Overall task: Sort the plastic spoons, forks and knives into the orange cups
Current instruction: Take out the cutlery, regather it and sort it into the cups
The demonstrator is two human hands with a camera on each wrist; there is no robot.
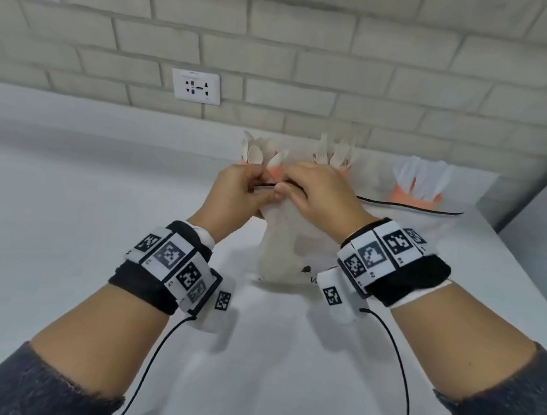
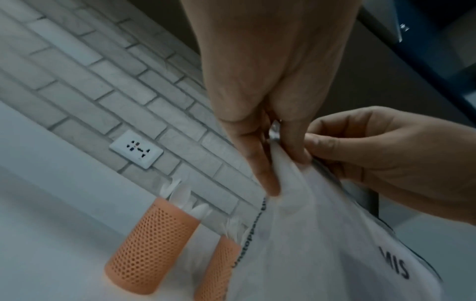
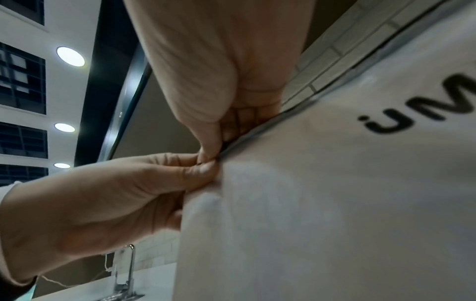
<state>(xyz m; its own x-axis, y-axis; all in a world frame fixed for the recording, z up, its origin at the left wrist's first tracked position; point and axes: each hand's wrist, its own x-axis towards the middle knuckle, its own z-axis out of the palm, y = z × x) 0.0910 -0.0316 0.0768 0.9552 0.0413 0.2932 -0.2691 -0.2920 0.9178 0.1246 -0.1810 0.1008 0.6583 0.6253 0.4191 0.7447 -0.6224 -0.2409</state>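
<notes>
Along the far edge of the smooth, matt white counter (image 1: 59, 217) stand 3 orange cups (image 2: 152, 246) of perforated, mesh-like plastic, matt in finish, holding pale plastic spoons (image 1: 258, 152), forks (image 1: 334, 154) and translucent white knives (image 1: 420, 179). Nearer the front edge a soft white bag (image 1: 290, 243) of matt, cloth-like material carries black printed letters and a dark zip strip along its top. The wall (image 1: 284, 38) behind is rough, matt pale brick with a glossy white plastic socket (image 1: 196, 86).
</notes>
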